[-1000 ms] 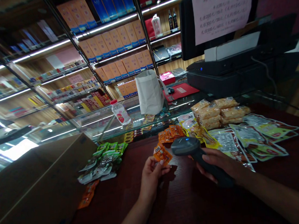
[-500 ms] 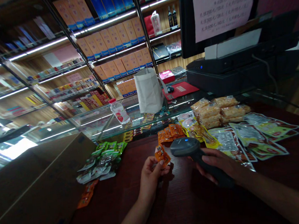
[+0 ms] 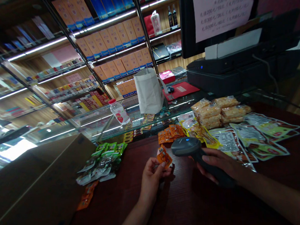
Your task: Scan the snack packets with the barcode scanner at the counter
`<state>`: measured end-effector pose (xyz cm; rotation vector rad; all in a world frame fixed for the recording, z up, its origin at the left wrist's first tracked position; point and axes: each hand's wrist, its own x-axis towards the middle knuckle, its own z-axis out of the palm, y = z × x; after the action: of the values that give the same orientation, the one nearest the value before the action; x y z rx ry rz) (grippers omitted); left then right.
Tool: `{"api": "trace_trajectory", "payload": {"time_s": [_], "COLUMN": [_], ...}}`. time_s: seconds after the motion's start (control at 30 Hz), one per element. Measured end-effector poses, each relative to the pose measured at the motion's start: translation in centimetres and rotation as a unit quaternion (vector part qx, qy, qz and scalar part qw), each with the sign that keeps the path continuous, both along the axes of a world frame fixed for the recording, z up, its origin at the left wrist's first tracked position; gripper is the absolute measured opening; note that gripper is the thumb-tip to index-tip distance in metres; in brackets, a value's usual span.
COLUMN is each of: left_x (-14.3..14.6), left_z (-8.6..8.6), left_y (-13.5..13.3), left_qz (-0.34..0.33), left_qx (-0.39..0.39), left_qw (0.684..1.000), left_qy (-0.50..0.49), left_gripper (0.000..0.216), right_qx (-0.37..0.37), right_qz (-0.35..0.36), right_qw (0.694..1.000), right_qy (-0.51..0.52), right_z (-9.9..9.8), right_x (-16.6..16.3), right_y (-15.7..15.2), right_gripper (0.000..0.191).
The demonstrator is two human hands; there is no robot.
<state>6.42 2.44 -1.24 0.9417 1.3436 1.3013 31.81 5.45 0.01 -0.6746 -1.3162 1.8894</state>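
Note:
Between the thumb and fingers of my left hand (image 3: pixel 153 176) is a small orange snack packet (image 3: pixel 164 157), held just above the dark red table (image 3: pixel 157 209). My right hand (image 3: pixel 219 164) is wrapped round the handle of a black barcode scanner (image 3: pixel 187 147). Its head, with a blue light on top, points left and sits close to the packet without touching it. Behind lie a pile of similar orange packets (image 3: pixel 170 133) and a yellow-edged snack bag (image 3: pixel 198 131). Silver-and-green flat pouches (image 3: pixel 256 137) spread out to the right of the scanner.
An open cardboard box (image 3: pixel 41 183) stands on the left beside green snack packets (image 3: pixel 104 161) and another orange packet strip (image 3: pixel 87 196). Tan wrapped snacks (image 3: pixel 217 112) are stacked behind. A glass counter holds a bottle (image 3: pixel 119 112), a white bag (image 3: pixel 149 91) and a black cash register (image 3: pixel 230 73).
The orange packet in my left hand has shifted slightly to the right and tilted a little. The scanner in my right hand stays almost where it was.

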Motion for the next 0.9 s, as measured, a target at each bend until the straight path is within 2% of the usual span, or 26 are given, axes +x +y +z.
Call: {"api": "trace_trajectory", "payload": {"time_s": [0.3, 0.6, 0.77, 0.9], "left_x": [-0.3, 0.0, -1.3, -3.9], "left_z": [-0.6, 0.2, 0.3, 1.7], "left_y": [0.5, 0.1, 0.0, -0.9], "left_qz": [-0.005, 0.019, 0.067, 0.127], "left_qx": [-0.015, 0.016, 0.053, 0.055], "left_qw": [0.999, 1.000, 0.996, 0.990], "left_qy": [0.044, 0.004, 0.014, 0.022], "left_gripper": [0.035, 0.037, 0.038, 0.040], "right_qx": [0.009, -0.003, -0.025, -0.029], "right_qz": [0.009, 0.016, -0.014, -0.018], "right_qw": [1.000, 1.000, 1.000, 0.999], "right_qy": [0.010, 0.006, 0.008, 0.017], "right_z": [-0.1, -0.6, -1.1, -1.6], "right_x": [0.2, 0.3, 0.1, 0.2], "right_y": [-0.1, 0.4, 0.4, 0.4], "right_gripper": [0.042, 0.045, 0.045, 0.042]}}
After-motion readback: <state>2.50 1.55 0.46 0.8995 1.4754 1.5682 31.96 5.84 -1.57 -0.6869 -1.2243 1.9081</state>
